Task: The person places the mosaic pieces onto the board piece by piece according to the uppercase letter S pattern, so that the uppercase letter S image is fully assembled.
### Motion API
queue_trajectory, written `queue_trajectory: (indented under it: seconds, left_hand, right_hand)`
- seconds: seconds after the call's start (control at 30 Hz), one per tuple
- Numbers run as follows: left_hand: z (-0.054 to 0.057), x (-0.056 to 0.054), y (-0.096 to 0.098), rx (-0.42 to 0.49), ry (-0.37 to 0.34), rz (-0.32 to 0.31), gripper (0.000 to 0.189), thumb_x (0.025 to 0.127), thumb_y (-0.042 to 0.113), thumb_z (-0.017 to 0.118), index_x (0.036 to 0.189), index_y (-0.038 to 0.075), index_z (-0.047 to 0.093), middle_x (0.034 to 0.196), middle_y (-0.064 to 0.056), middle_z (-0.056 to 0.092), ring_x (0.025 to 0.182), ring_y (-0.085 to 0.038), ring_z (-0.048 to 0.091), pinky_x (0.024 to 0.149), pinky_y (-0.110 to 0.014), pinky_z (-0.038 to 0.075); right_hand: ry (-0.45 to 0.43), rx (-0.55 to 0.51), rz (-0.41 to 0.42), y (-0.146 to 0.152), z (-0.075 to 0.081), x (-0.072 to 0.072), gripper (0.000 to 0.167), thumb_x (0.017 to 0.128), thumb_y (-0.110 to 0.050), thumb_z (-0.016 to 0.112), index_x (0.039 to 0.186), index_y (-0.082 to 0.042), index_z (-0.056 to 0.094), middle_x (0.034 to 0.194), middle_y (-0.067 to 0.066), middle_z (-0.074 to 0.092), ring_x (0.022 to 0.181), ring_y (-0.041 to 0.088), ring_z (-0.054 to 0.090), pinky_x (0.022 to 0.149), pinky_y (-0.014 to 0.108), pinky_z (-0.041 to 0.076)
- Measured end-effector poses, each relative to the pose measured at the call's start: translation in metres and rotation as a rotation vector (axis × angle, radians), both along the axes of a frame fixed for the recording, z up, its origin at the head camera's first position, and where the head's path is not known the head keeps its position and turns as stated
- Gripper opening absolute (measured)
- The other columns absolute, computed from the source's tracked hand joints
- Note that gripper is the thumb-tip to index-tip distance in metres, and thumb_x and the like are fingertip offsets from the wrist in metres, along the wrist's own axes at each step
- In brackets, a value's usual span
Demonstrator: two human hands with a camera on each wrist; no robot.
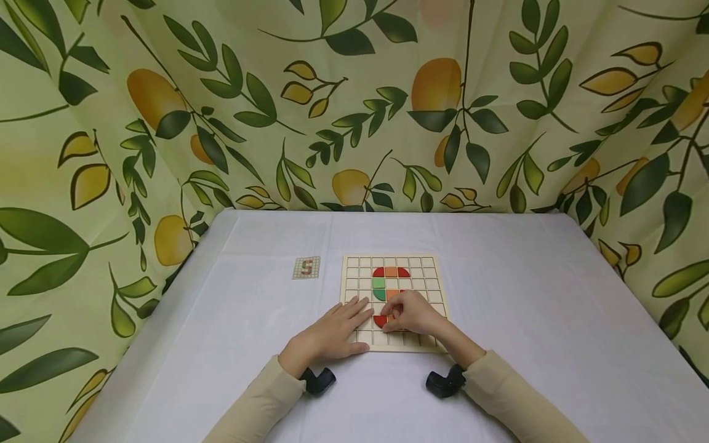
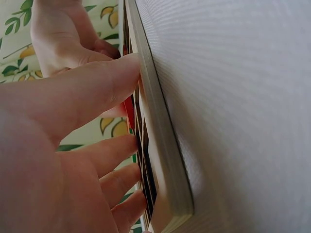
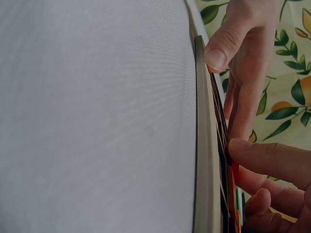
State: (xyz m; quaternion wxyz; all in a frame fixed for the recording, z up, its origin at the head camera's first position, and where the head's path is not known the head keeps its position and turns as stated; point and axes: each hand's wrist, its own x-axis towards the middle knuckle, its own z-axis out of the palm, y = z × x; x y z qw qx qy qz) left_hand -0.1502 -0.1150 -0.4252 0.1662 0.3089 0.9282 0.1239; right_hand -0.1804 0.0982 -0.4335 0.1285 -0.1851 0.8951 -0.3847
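Observation:
A pale wooden grid board (image 1: 354, 336) lies on the table with coloured tiles in several cells. My left hand (image 1: 335, 329) rests on its lower left part, fingers spread and fairly straight; in the left wrist view the thumb (image 2: 104, 87) presses the board's near edge. With thumb and index finger, my right hand (image 1: 412, 312) pinches a red quarter-round tile (image 1: 379, 321) low on the board. An orange tile beside it is mostly hidden by that hand. Above are red, orange and light green tiles (image 1: 378, 283), and a dark green rounded tile (image 1: 379, 295).
Left of the board lies a small pattern card (image 1: 306, 267) showing an S-like figure on a grid. A white cloth (image 1: 526, 295) covers the table. Behind and at the sides hangs a leaf-and-fruit curtain (image 1: 354, 123). Black wrist devices (image 1: 443, 383) sit below both wrists.

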Motion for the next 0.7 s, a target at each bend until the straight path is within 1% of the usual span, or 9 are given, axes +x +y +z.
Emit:
queue_trajectory:
  seconds: [0.37,0.7]
  left_hand:
    - [0.0010,-0.0012,0.0016,0.005,-0.009,-0.010,0.068,0.093,0.041,0.058,0.151,0.016,0.033,0.163,-0.004,0.021,0.153,-0.026,0.017,0.124,-0.049,0.020]
    - [-0.0001,0.0033,0.0001,0.007,-0.012,-0.006,0.067,0.093,0.040,0.059,0.151,0.015,0.034,0.163,-0.004,0.022,0.153,-0.025,0.018,0.124,-0.049,0.020]
  right_hand:
    - [-0.008,0.020,-0.030,0.0001,0.0002,0.0005,0.019,0.068,-0.008,0.084,0.082,-0.005,0.072,0.055,-0.005,0.046,0.053,0.008,0.041,0.049,0.017,0.032]
    - [0.000,0.025,-0.041,-0.0004,-0.0026,0.0041,0.018,0.067,-0.010,0.085,0.079,-0.007,0.072,0.055,-0.005,0.046,0.053,0.008,0.042,0.051,0.017,0.031]
